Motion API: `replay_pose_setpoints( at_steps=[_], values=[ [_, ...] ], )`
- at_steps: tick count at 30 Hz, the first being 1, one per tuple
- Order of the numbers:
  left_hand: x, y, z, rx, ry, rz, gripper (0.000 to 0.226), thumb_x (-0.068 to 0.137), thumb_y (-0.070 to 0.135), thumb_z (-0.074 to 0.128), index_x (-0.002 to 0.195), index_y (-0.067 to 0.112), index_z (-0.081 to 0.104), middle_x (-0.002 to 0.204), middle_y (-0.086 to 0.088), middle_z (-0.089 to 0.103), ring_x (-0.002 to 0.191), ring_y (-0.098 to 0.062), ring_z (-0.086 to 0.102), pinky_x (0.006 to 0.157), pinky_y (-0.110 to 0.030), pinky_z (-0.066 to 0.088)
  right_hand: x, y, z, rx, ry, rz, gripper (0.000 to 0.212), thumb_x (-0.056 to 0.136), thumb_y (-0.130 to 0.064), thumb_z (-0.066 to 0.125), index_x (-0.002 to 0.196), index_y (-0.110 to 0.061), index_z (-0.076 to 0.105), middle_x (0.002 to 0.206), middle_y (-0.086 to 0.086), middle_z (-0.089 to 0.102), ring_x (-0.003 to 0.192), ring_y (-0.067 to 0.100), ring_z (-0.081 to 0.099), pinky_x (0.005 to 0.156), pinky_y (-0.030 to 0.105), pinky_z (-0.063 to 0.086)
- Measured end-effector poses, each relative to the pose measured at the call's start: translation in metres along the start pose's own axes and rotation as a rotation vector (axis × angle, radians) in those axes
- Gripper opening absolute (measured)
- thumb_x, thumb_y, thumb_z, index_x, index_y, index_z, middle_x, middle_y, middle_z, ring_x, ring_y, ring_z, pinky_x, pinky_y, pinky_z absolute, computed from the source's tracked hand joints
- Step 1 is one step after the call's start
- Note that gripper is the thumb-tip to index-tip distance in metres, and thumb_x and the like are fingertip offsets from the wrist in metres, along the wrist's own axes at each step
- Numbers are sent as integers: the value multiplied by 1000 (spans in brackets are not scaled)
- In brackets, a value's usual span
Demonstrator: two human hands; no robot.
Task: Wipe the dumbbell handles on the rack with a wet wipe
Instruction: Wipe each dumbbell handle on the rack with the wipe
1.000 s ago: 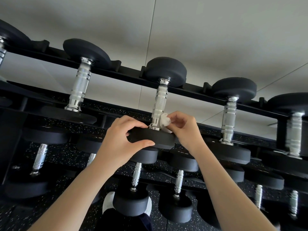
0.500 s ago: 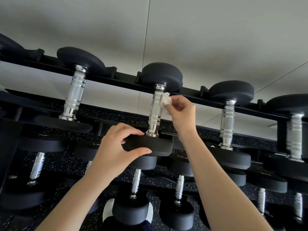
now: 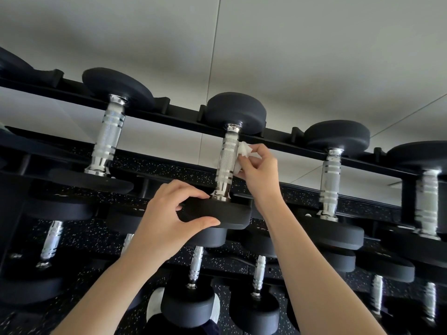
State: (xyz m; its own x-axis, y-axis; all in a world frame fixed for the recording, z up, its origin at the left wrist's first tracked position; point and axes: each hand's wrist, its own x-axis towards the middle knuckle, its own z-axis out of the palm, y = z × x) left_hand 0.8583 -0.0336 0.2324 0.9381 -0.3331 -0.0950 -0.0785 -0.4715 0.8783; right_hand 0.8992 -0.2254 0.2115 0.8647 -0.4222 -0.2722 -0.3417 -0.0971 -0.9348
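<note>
A black dumbbell with a knurled chrome handle (image 3: 226,163) lies on the top tier of the black rack (image 3: 179,113). My left hand (image 3: 169,218) grips the rim of its near black head (image 3: 222,213), thumb under and fingers over. My right hand (image 3: 260,172) pinches a crumpled white wet wipe (image 3: 243,153) and presses it against the right side of the handle's upper half. Part of the wipe is hidden behind the handle.
Other dumbbells sit on the same tier to the left (image 3: 106,139) and right (image 3: 330,177). Lower tiers hold several more dumbbells (image 3: 196,267). A speckled black floor lies below. A grey wall (image 3: 290,44) rises behind the rack.
My right hand slid the wipe from the handle's bottom up near the far head, then slightly back down. My left hand kept its grip on the near head.
</note>
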Motion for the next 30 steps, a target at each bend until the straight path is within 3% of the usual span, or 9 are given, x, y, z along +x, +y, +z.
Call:
replay_pose_setpoints(
  at_steps=[7, 11, 16, 23, 30],
  values=[
    [0, 0, 0, 0, 2, 11, 40, 54, 61, 63, 90, 44, 63, 102, 23, 55, 103, -4, 52, 80, -20, 43, -23, 12, -10, -62, -101, 68, 14, 92, -14, 57, 103, -22, 56, 85, 5, 74, 83, 25, 70, 86, 49, 53],
    [0, -1, 0, -3, 4, 13, 39, 54, 61, 64, 90, 44, 63, 103, 23, 55, 103, -4, 52, 81, -21, 44, -29, 13, -10, -46, -130, 57, 10, 93, -13, 55, 97, -11, 63, 87, 9, 73, 86, 29, 68, 86, 49, 53],
    [0, -1, 1, 5, 9, 18, 41, 55, 61, 64, 90, 41, 64, 103, 20, 56, 103, -8, 53, 80, -20, 44, -16, 3, -2, 181, -152, 114, 17, 96, -6, 48, 97, -8, 65, 93, 18, 71, 91, 26, 69, 87, 34, 55],
    [0, -2, 1, 14, 6, 17, 42, 56, 62, 63, 91, 40, 65, 105, 20, 55, 105, -8, 52, 80, -18, 43, 17, -14, 5, 404, -122, 123, 18, 97, -2, 43, 95, -1, 61, 93, 15, 66, 90, 29, 64, 86, 39, 55],
    [0, -3, 1, 1, 12, 18, 43, 55, 62, 64, 91, 39, 65, 102, 19, 56, 104, -8, 52, 80, -20, 44, -6, 2, -6, 210, -232, 151, 21, 98, -6, 42, 109, 2, 59, 102, 19, 69, 93, 28, 69, 86, 37, 55]
  ],
)
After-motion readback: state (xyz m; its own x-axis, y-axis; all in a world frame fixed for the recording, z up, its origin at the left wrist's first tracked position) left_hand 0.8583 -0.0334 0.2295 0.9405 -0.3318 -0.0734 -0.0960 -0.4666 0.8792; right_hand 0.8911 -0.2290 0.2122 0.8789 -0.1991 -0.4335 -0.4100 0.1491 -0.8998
